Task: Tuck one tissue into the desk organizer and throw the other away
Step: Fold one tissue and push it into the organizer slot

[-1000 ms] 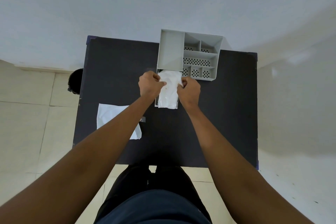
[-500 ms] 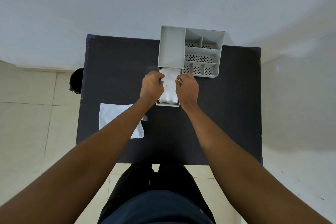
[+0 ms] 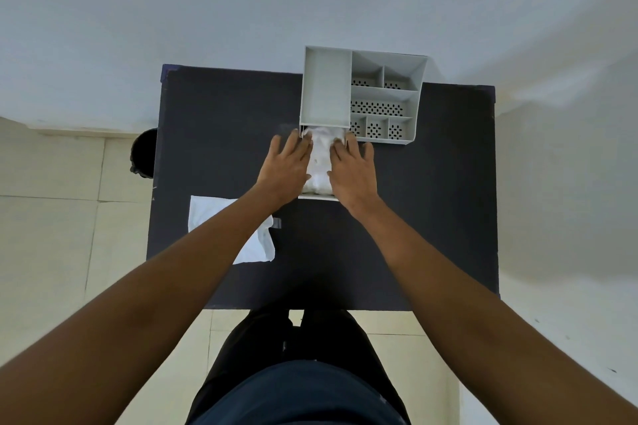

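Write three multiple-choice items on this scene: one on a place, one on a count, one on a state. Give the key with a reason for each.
1. Where does the flat tissue lie?
A. On the dark table, near its left edge
B. Inside the organizer's tall compartment
C. On the floor tiles

2. How many tissues are in view?
A. One
B. Two
C. Three

3. How are the hands set?
A. Both clenched around a pen
B. Both spread open, flanking the crumpled tissue in the pulled-out drawer
C. Both hanging off the table

Key:
1 A, the white sheet rests on the table, partly under the left forearm.
2 B, one flat sheet and one crumpled in the drawer of the grey organizer.
3 B, the left hand and right hand show extended fingers either side of the tissue.
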